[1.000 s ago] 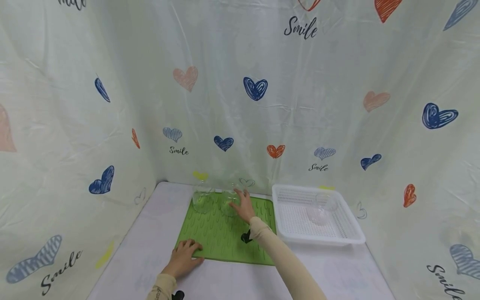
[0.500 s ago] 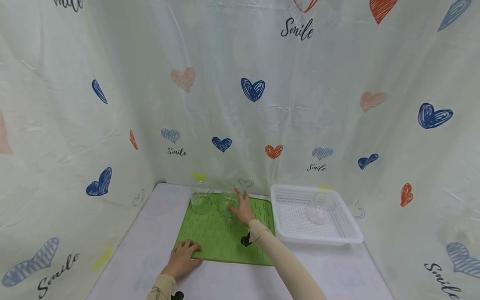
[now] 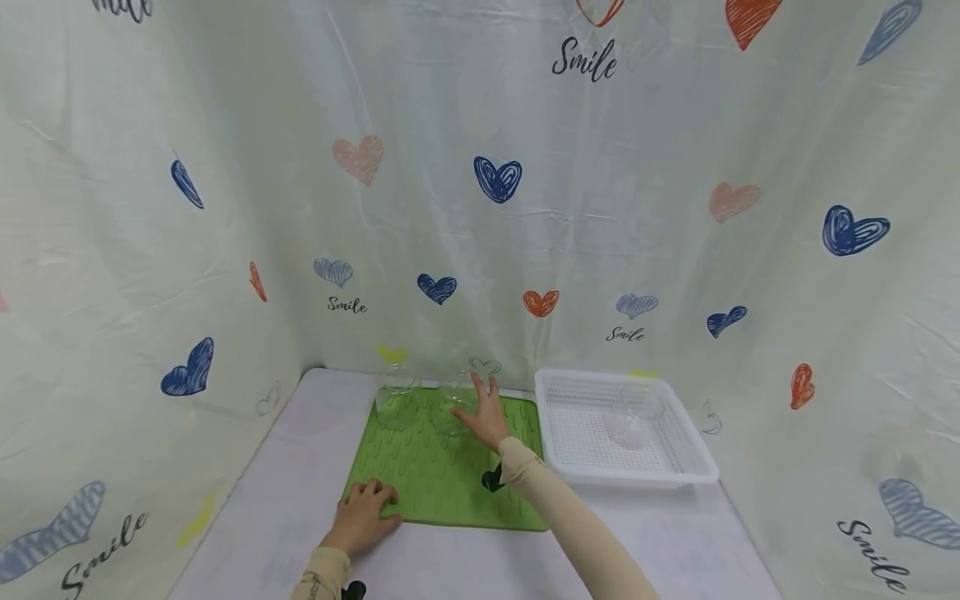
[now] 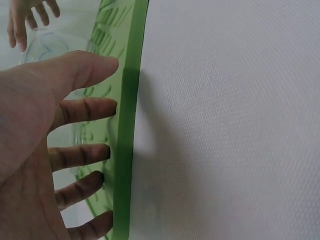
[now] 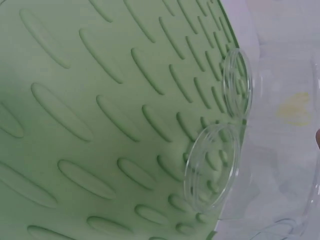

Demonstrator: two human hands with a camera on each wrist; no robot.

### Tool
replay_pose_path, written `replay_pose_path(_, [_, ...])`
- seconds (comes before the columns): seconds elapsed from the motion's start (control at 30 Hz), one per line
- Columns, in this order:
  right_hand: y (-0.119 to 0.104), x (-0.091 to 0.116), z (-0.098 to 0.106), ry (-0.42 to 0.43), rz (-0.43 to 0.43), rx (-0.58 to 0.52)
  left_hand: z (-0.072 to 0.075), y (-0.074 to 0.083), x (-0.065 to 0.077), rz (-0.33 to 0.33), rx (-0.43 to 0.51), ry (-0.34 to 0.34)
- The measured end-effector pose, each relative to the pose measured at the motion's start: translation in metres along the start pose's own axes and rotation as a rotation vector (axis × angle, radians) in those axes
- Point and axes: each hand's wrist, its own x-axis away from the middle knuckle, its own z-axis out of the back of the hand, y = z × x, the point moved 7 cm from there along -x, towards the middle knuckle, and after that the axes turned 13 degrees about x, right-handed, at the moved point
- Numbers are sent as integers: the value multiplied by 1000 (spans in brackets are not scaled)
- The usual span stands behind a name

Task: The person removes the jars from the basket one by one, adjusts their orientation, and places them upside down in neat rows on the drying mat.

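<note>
Two clear cups stand side by side at the back of a green ridged mat (image 3: 442,492). One cup (image 3: 396,410) is on the left; the other cup (image 3: 446,421) is beside my right hand (image 3: 489,421). That hand's fingers and thumb are spread, with the thumb overlapping the cup's side in the head view. In the right wrist view the near cup (image 5: 212,170) has a round end down on the mat, and just a fingertip (image 5: 318,138) shows at the edge. My left hand (image 3: 362,517) rests at the mat's front-left corner, fingertips (image 4: 102,151) along its green edge.
Right of the mat, a white perforated basket (image 3: 570,471) holds a clear cup (image 3: 628,425). A white cloth (image 3: 465,567) covers the table. Curtains (image 3: 420,208) printed with hearts hang behind and at both sides.
The right hand's thumb and fingers have spread slightly wider around the cup. The head view has turned a little to the right; the left hand keeps its place on the mat.
</note>
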Motion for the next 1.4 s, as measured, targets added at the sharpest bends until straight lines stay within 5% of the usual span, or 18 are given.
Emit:
replay_pose_path(0.77, [-61, 52, 51, -129, 178, -30, 2, 8, -3, 19, -31, -14])
replay_pose_path(1.17, [-81, 99, 97, -90, 265, -164, 3, 8, -3, 18, -64, -16])
replay_pose_path(1.4, [-95, 139, 143, -10, 195, -254, 0, 6, -4, 26, -50, -29])
